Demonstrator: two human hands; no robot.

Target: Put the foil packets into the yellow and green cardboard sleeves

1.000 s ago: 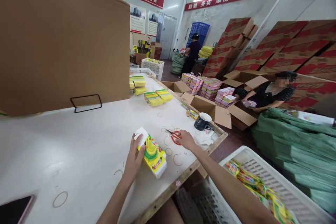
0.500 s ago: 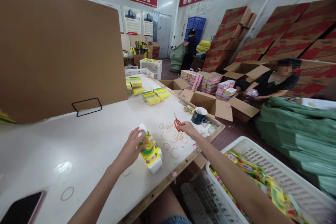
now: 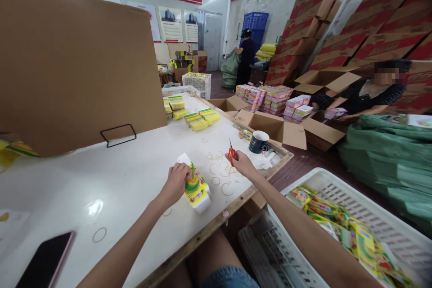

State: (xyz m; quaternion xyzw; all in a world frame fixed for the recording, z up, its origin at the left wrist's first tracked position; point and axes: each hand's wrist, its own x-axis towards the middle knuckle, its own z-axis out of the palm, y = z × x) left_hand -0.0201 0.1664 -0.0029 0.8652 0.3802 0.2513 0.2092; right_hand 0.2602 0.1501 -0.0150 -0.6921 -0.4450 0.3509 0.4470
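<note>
My left hand [image 3: 176,181] is closed on the near side of a bundle of yellow, green and white printed packaging [image 3: 198,191], which rests on the white table [image 3: 135,189]. What exactly the bundle is made of I cannot tell. In my right hand [image 3: 242,163] are red-handled scissors [image 3: 231,154], blades pointing away from me, held just over the table. Several tan rubber bands [image 3: 216,181] lie scattered between the two hands. Right of the scissors stands a dark blue mug [image 3: 258,142].
A large cardboard sheet [image 3: 77,67] stands at the left, near a black wire stand [image 3: 119,136]. Yellow packs [image 3: 196,121] lie farther back. A phone [image 3: 45,261] is front left. Below right, a white crate [image 3: 317,175] holds yellow packets. A person [image 3: 367,92] sits beyond open boxes [image 3: 266,127].
My left fingers have closed more tightly on the packaging bundle. My right hand has drawn the scissors up into its grip, blades still pointing away. The view has shifted slightly.
</note>
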